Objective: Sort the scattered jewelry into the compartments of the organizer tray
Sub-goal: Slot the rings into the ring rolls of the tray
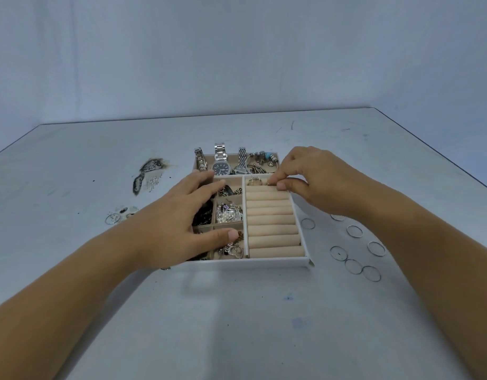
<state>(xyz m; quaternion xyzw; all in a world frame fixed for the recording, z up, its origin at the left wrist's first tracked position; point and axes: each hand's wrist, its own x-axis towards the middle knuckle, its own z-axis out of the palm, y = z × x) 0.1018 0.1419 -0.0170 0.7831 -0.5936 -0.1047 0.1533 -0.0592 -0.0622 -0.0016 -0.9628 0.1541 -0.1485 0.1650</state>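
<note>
A white organizer tray (278, 262) with beige lining sits mid-table. Its back compartment holds watches (221, 167) and a beaded bracelet (265, 157). Small left compartments hold chains and a pearl-and-silver piece (229, 212). The right section is a row of beige ring rolls (272, 223). My left hand (179, 223) lies flat over the left compartments, fingers spread and straight. My right hand (308, 176) pinches a small ring (271, 183) at the far end of the ring rolls, next to a ring (254, 181) seated there.
Several thin silver rings (355, 231) lie loose on the table right of the tray. One more thin ring (112, 218) lies to the left, near a dark scorch-like mark (146, 174). The grey table's far edge meets a plain wall.
</note>
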